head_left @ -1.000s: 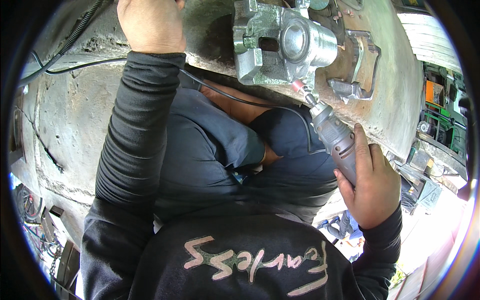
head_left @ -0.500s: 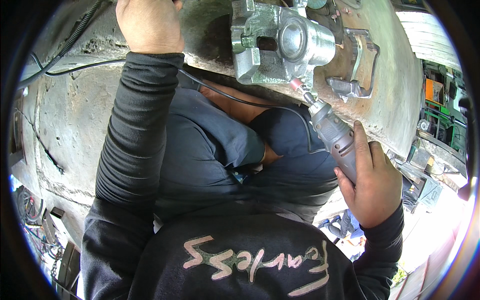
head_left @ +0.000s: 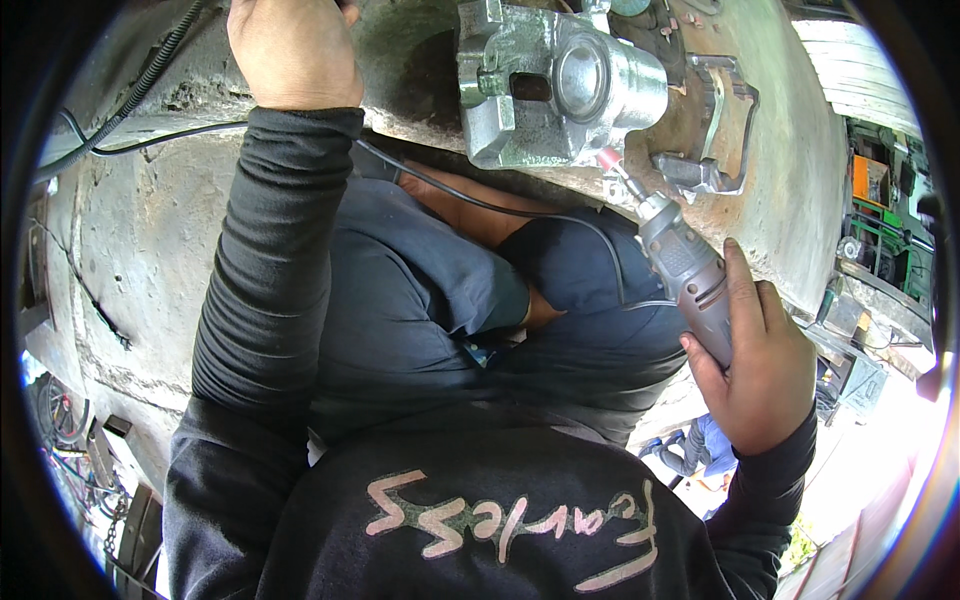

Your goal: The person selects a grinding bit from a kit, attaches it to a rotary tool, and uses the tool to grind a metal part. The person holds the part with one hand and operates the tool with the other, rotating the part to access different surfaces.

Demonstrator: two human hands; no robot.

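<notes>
My right hand (head_left: 768, 375) is wrapped around the grey body of a rotary tool (head_left: 688, 268), its index finger lying along the casing. The tool points up and to the left. Its small red bit (head_left: 609, 160) is at the lower right edge of a silvery brake caliper (head_left: 540, 125); I cannot tell whether they touch. The caliper lies on a worn concrete-like surface, its round bore facing up. Left of the caliper, my left hand (head_left: 296, 58) reaches to the top edge of the picture. Its fingers are mostly cut off, so what it holds, if anything, is hidden.
A metal bracket (head_left: 745, 130) lies right of the caliper. A thin black cord (head_left: 480, 204) runs under my left wrist and across my legs to the tool. A ribbed black hose (head_left: 135, 97) hangs at the upper left. Further right stand orange and green items (head_left: 870, 182).
My right hand and the rotary tool have shifted a little to the right, and the bit has moved slightly up and right along the caliper's edge. My left hand has barely moved.
</notes>
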